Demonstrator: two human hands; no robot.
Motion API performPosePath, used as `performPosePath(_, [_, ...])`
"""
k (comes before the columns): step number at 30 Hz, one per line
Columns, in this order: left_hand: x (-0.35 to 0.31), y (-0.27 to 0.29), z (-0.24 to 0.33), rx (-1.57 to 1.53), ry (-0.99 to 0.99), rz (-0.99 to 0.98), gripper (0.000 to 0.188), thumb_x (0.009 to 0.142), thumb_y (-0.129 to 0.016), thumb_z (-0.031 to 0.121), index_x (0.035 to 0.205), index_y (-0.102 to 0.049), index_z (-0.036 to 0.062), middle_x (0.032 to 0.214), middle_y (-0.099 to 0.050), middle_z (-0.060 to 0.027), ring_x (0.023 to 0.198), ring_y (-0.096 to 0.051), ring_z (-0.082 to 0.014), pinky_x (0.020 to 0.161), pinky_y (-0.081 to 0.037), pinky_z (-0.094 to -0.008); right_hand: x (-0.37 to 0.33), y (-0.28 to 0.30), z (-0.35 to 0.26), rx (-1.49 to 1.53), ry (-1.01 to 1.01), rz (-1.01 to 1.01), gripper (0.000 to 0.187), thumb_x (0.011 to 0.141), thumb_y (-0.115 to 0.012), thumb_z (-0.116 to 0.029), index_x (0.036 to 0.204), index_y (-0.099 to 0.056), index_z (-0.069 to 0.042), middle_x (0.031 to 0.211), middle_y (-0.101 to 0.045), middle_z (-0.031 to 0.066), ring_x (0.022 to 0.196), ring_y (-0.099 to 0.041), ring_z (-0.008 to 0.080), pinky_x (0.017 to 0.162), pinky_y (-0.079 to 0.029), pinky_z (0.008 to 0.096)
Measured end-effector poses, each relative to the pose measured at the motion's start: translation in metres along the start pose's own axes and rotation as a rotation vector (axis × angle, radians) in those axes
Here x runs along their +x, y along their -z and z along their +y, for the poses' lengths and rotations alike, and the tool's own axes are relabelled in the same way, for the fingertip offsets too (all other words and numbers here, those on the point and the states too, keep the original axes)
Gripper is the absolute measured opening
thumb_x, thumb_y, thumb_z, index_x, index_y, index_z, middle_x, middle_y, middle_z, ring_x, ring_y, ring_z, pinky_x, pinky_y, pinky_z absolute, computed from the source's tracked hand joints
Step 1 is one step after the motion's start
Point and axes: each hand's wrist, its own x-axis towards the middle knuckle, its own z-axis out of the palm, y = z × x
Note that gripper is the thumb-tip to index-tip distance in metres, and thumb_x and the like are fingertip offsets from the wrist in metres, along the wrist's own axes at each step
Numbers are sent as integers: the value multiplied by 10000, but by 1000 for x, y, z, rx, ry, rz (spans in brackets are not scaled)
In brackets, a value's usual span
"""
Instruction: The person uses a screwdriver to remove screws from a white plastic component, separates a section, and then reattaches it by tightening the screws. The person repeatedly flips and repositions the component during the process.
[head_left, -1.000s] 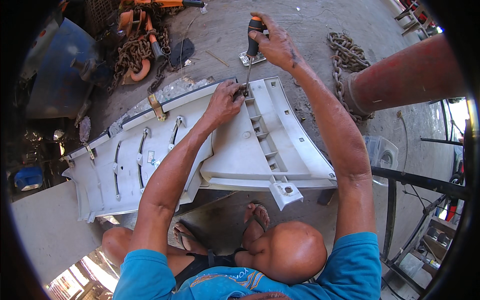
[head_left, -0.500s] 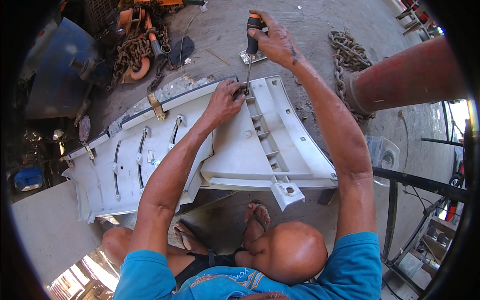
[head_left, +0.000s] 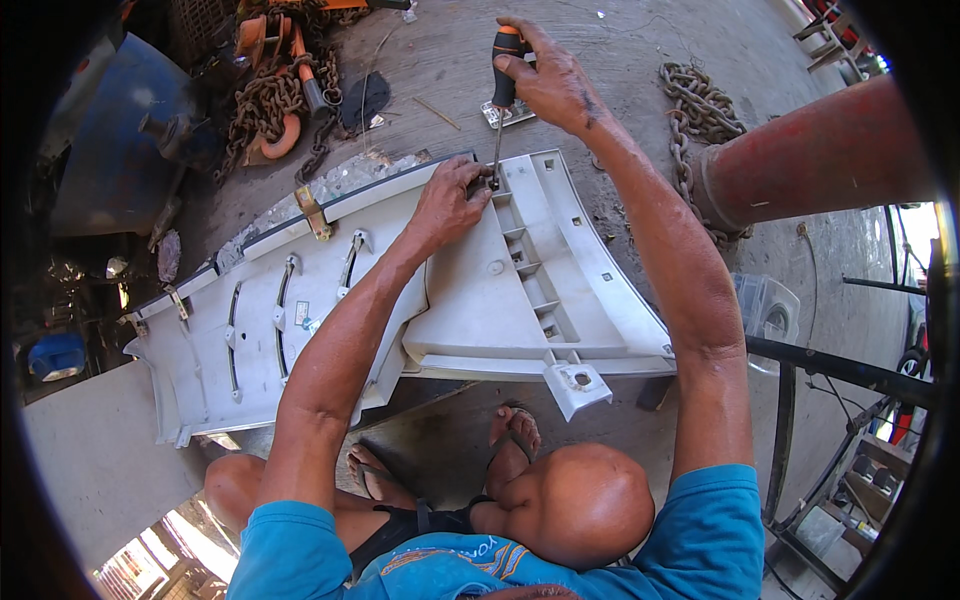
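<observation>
A large white plastic panel (head_left: pixel 465 300), likely a vehicle body part, lies before me with its ribbed inner side up. My right hand (head_left: pixel 550 88) is wrapped around the black and orange handle of a screwdriver (head_left: pixel 505 78), held upright at the panel's far edge. Its thin shaft runs down to the end of a row of square pockets. Beside the tip, my left hand (head_left: pixel 450 203) rests on the panel with its fingers curled together. What those fingers pinch, if anything, is hidden. Dark curved strips (head_left: pixel 282 305) and a brass-coloured bracket (head_left: pixel 313 212) sit on the panel's left part.
Rusty chain with an orange hook (head_left: pixel 282 138) lies at the far left, near a blue drum-like object (head_left: pixel 125 130). Another chain (head_left: pixel 695 100) and a thick red cylinder (head_left: pixel 820 150) are at the right. A black metal frame (head_left: pixel 840 365) stands by my right elbow.
</observation>
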Motion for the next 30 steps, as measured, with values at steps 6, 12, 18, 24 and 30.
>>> performPosePath(6, [2, 0, 0, 2, 3, -21, 364, 901, -714, 192, 1234, -715, 46, 1266, -624, -182, 1200, -594, -348, 1061, -467, -405, 0, 1, 0, -32, 23, 12, 527, 964, -680, -189, 1470, -537, -157, 1187, -687, 217, 1007, -743, 330, 867, -630, 437])
performPosePath(12, [2, 1, 2, 23, 15, -28, 377, 907, -713, 207, 1253, -718, 58, 1290, -621, -182, 1215, -589, -352, 1073, -462, -410, 0, 0, -3, -22, 15, -5, 523, 964, -677, -179, 1468, -539, -158, 1188, -687, 218, 993, -747, 326, 863, -631, 441])
performPosePath(18, [2, 1, 1, 30, 14, -36, 381, 910, -712, 216, 1260, -719, 64, 1307, -615, -185, 1230, -583, -353, 1085, -455, -411, -1, 0, -3, -9, -13, -6, 534, 967, -673, -183, 1480, -529, -162, 1183, -688, 223, 1003, -748, 337, 876, -634, 450])
performPosePath(24, [1, 1, -1, 29, 22, -35, 399, 911, -711, 224, 1281, -710, 72, 1338, -602, -197, 1256, -572, -360, 1103, -443, -418, 0, 0, -3, -34, 4, -3, 530, 969, -665, -186, 1480, -528, -151, 1185, -688, 225, 1003, -747, 341, 880, -635, 451])
performPosePath(30, [0, 1, 3, 50, 28, -30, 424, 913, -709, 232, 1309, -696, 83, 1367, -587, -206, 1269, -565, -371, 1112, -437, -422, 1, 0, -1, -41, 18, 8, 527, 968, -667, -189, 1476, -531, -153, 1197, -684, 226, 1005, -745, 351, 879, -635, 452])
